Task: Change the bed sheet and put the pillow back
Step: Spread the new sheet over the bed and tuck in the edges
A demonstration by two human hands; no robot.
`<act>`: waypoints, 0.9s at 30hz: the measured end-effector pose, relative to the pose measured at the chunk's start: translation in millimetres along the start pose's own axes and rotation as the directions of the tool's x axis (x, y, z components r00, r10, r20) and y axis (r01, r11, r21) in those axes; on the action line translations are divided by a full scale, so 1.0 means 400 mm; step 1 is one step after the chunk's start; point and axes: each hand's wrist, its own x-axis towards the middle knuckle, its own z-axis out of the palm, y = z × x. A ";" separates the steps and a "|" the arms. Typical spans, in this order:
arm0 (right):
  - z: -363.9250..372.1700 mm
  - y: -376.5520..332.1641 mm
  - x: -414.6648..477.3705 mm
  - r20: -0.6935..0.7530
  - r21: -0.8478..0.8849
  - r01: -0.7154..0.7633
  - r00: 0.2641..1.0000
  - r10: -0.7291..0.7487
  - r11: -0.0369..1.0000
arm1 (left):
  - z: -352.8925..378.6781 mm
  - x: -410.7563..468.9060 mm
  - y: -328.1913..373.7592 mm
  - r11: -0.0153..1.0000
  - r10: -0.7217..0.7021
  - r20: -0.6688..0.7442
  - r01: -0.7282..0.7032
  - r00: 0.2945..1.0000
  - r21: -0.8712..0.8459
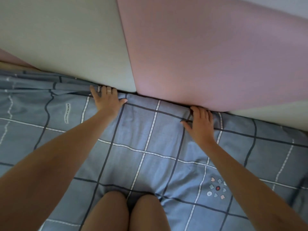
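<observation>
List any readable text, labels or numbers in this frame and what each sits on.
White oblong printed label on the blue checked fabric bed sheet: dark lettering, too small and blurred to read.
Cluster of small heart and flower shapes on the same sheet: pictures only, no letters.
Grey padded headboard panel and pink padded headboard panel: no text.

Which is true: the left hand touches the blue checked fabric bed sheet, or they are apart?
Touching. The head view shows the left hand pressed on the bed sheet, thumb flat on it.
</observation>
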 end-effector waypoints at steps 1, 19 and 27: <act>0.009 0.010 -0.029 -0.092 -0.031 0.047 0.995 -0.049 0.998 | 0.003 -0.025 0.025 0.996 -0.022 -0.019 0.020 1.000 -0.087; -0.075 0.365 -0.105 0.083 -0.144 -0.470 0.871 0.484 0.871 | -0.025 -0.188 0.315 0.891 0.453 0.058 -0.453 0.890 -0.021; -0.126 0.467 -0.066 0.392 -0.378 -0.255 0.827 0.403 0.890 | -0.043 -0.195 0.441 0.891 0.419 0.297 -0.452 0.858 0.047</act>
